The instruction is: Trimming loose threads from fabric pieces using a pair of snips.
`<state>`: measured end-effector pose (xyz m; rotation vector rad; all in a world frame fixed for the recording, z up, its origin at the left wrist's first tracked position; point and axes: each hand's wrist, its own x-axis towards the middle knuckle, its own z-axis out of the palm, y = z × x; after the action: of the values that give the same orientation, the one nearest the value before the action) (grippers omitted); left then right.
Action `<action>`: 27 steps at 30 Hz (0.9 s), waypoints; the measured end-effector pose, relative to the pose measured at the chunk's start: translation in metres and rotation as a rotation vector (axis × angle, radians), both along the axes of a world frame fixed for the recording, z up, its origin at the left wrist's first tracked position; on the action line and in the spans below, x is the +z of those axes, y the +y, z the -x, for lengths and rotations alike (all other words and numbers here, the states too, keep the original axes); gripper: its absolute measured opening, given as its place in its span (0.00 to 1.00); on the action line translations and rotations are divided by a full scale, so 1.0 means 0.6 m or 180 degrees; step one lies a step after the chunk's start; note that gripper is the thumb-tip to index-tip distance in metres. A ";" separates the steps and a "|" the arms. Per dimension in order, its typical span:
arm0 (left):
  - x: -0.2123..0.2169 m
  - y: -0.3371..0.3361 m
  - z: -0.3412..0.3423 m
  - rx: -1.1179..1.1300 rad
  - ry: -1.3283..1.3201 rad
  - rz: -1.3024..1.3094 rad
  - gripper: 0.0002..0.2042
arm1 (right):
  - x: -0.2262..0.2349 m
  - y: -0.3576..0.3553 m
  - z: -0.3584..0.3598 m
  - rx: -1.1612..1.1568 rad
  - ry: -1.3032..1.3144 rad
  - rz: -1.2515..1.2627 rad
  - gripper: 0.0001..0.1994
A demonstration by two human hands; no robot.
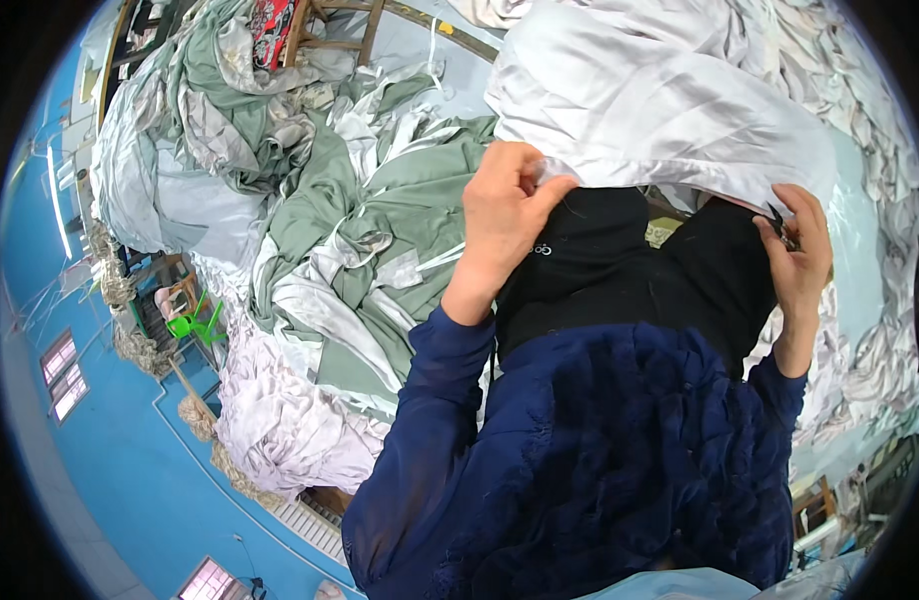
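Note:
A sheet of white, satiny cloth (645,95) is draped across my lap, its hemmed edge running over my black trousers. My left hand (505,220) pinches that edge between thumb and fingers at its left end. At the cloth's right end is my right hand (805,255), thumb and fingers closed on a small dark pointed tool (777,216). Most of the tool is hidden by the fingers, so its exact kind cannot be made out. The tool's tip lies close to the cloth's edge.
Green and white fabric (380,215) lies heaped at my left, with a pale pink pile (290,400) nearer. More crumpled white cloth (870,120) spreads along the right. A wooden frame (370,30) stands at the far left, and a bright green plastic item (195,322) sits beyond the piles.

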<state>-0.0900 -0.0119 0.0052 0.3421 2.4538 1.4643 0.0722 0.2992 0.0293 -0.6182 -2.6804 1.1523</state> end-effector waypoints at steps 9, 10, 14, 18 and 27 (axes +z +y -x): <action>-0.011 0.038 0.003 -0.0201 0.0917 0.0532 0.09 | -0.013 -0.055 0.050 0.0685 0.0423 0.0144 0.14; -0.017 0.028 0.003 -0.0206 0.0909 0.0549 0.09 | -0.016 -0.065 0.058 0.0682 0.0417 0.0161 0.14; 0.006 0.006 -0.007 0.0137 -0.0745 -0.0519 0.05 | -0.003 -0.107 0.093 0.1016 0.0137 0.0364 0.20; 0.011 -0.007 -0.023 0.0051 -0.0857 -0.0831 0.04 | -0.008 -0.147 0.126 0.1280 0.0425 0.0156 0.17; -0.007 0.039 -0.007 -0.0111 0.0721 0.0563 0.08 | -0.046 -0.170 0.144 0.1024 0.0353 0.0219 0.13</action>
<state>-0.0857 0.0116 0.0009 0.5365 2.7151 1.2428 -0.0145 0.1975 0.0015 -0.1260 -2.7194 1.3151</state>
